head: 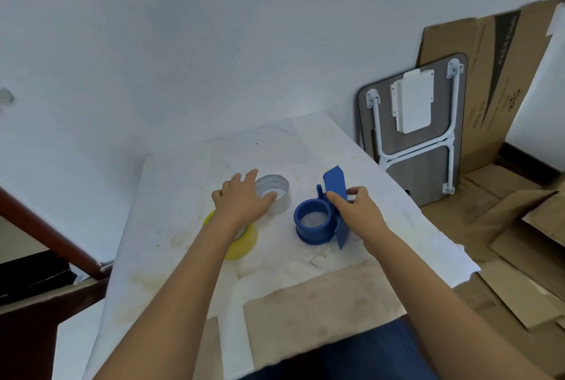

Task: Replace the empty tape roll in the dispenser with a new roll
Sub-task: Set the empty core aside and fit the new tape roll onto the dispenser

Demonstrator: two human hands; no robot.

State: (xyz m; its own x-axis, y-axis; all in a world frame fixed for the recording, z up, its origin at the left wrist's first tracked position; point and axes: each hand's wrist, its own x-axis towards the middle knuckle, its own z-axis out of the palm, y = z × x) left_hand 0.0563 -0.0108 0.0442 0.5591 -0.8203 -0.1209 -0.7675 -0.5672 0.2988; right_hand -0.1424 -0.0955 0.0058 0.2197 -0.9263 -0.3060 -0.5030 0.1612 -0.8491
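Note:
A blue tape dispenser (pixel 315 222) lies on the white-covered table (pixel 305 141), its round hub bare and facing up. My right hand (pixel 357 208) grips the dispenser's flat blue handle plate between thumb and fingers. An empty grey cardboard core (pixel 276 187) stands left of the dispenser. My left hand (pixel 244 200) rests on the core's near rim, thumb inside it and fingers over the left side. A new yellowish tape roll (pixel 243 245) lies flat under my left wrist, partly hidden by the forearm.
A folded lap table (pixel 415 122) leans against the wall to the right. Flattened cardboard (pixel 489 211) covers the floor and wall on the right. A dark red wooden rail (pixel 46 226) runs at the left. Brown paper (pixel 305 312) covers the table's near edge.

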